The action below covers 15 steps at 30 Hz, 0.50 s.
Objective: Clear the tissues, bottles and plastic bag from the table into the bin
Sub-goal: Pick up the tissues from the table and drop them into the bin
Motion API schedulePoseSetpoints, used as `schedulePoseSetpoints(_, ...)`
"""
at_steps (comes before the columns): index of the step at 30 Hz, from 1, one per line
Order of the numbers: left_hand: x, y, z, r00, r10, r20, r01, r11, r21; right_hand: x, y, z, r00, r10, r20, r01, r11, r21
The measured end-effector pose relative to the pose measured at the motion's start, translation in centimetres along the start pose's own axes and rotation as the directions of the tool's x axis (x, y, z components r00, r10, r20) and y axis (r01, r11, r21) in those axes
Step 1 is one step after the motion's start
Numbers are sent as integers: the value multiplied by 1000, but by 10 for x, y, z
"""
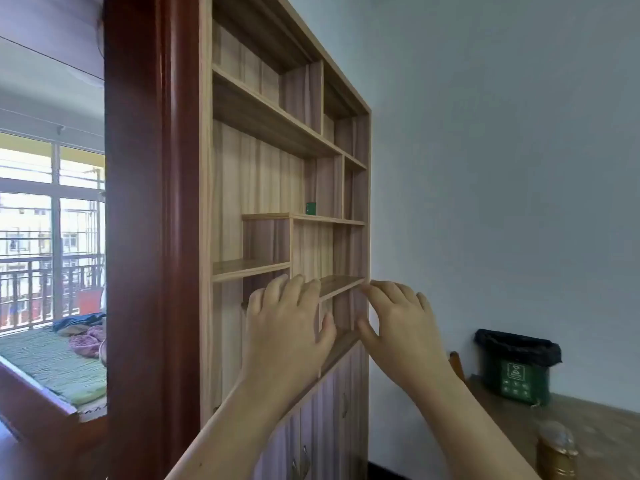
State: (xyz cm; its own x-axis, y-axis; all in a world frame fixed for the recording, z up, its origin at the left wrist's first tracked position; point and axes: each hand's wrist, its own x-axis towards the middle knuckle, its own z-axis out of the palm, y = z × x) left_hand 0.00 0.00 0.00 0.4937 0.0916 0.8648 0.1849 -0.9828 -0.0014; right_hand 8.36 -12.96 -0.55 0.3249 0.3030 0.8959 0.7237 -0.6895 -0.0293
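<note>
The green bin (516,375) with a black liner stands on the wooden surface (609,431). A blurry gold bottle (556,448) stands on the surface too, in front of the bin. To the left of the bin, the left hand (291,327) and right hand (401,330) are held up before a wooden shelf (270,168). Their fingers are spread, and each grip is loose and holds nothing.

i see wooden table (595,427) at lower right. green bin (519,374) with black liner stands at its far end, by wall. brownish bottle (557,452), blurred, stands by left edge, apart from bin.
</note>
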Motion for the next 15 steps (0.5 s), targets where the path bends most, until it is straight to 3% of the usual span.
schedulePoseSetpoints(7, -1, 16, 13, 997, 55, -50, -58, 996, -73, -9, 14, -8, 994, -10, -112, 5, 999, -48)
schedulePoseSetpoints(15, -13, 44, 34, 993, 121, 0, -119, 973, -199, -39, 37, -24, 999, 34, -39, -39, 988, -149)
